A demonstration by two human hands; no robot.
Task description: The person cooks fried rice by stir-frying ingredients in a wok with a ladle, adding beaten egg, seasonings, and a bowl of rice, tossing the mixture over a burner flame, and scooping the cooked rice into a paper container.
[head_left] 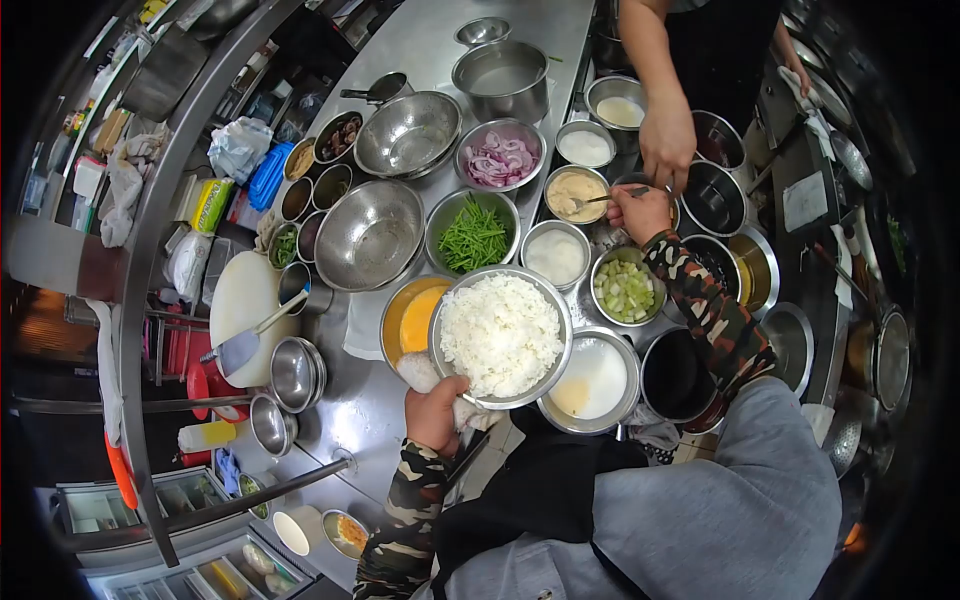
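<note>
My left hand [436,416] is closed on the rim of a metal bowl [558,375] heaped with white rice [500,332], a pale cloth [470,412] bunched beneath its fingers. The bowl overlaps a pan of beaten egg [417,318]. Farther forward, my right hand [642,213] grips a metal spoon [590,202], whose tip rests in a small bowl of tan seasoning [575,185]. Just past it, another person's hand [668,140] reaches down among the containers; what its fingers touch is partly hidden. Close to my right forearm sits a bowl of chopped pale-green vegetable [624,288].
Bowls of green strips [472,235], sliced red onion [499,160] and white granules [555,254] crowd the steel counter [420,30]. Two perforated bowls [370,235] stand left of them. A cleaver [240,348] lies on a round board [240,290]. Dark pots [680,372] line the right.
</note>
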